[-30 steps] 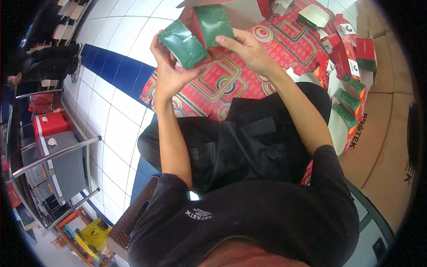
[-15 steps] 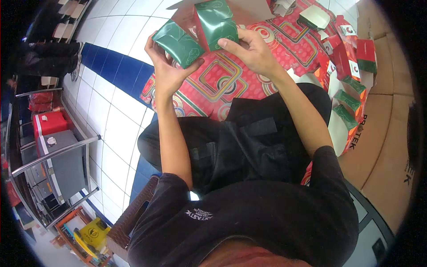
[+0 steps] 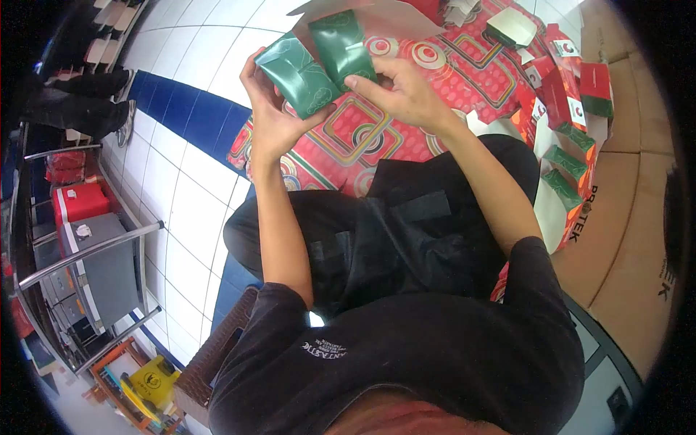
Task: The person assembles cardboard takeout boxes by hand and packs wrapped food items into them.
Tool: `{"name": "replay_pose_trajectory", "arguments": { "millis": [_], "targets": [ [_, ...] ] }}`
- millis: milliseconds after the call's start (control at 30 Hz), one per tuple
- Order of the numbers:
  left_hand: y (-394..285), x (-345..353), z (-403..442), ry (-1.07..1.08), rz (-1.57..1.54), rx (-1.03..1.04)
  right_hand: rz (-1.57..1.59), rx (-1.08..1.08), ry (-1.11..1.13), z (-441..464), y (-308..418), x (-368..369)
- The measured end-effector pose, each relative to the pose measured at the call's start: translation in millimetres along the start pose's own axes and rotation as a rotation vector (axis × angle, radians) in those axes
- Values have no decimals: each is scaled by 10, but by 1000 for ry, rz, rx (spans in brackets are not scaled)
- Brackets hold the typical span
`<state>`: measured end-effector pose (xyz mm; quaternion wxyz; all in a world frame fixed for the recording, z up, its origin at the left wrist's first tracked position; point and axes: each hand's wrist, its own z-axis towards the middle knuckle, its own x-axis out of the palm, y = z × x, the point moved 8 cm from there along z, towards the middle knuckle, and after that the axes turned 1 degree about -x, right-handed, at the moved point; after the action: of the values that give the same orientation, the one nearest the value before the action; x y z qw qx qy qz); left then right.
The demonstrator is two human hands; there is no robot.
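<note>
My left hand (image 3: 272, 123) is closed round a glossy green box (image 3: 299, 75) with thin line drawings on it, thumb along its near edge. My right hand (image 3: 406, 94) grips a second green box (image 3: 342, 49), with the thumb on its near end. The two boxes are held tilted side by side, nearly touching, above the patterned red mat. Just beyond them a larger open carton (image 3: 388, 20) shows its pale inner flap. The fingers under both boxes are partly hidden.
On the red mat (image 3: 355, 130) at right lie several red and green cartons (image 3: 565, 109), some with green boxes inside (image 3: 565, 163). A large brown cardboard sheet (image 3: 616, 217) borders them. At left stand a metal-framed rack (image 3: 94, 254) and another person's legs (image 3: 87, 105).
The right-hand box has moved left and down, closer to the left-hand box. The left-hand box has shifted slightly right. The open carton behind shows a little more of its flap.
</note>
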<state>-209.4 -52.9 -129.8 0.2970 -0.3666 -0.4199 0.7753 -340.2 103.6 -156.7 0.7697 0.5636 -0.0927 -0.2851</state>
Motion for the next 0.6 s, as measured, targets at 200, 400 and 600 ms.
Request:
{"name": "replay_pose_trajectory", "arguments": {
  "millis": [200, 400, 600],
  "targets": [
    [84, -52, 5, -15, -19, -28, 120, -57, -102, 8, 65, -35],
    [121, -50, 9, 2, -11, -34, 221, -3, -34, 11, 44, -55],
    [42, -32, -2, 8, 18, -13, 206, -19, -20, 6, 69, 26]
  ]
}}
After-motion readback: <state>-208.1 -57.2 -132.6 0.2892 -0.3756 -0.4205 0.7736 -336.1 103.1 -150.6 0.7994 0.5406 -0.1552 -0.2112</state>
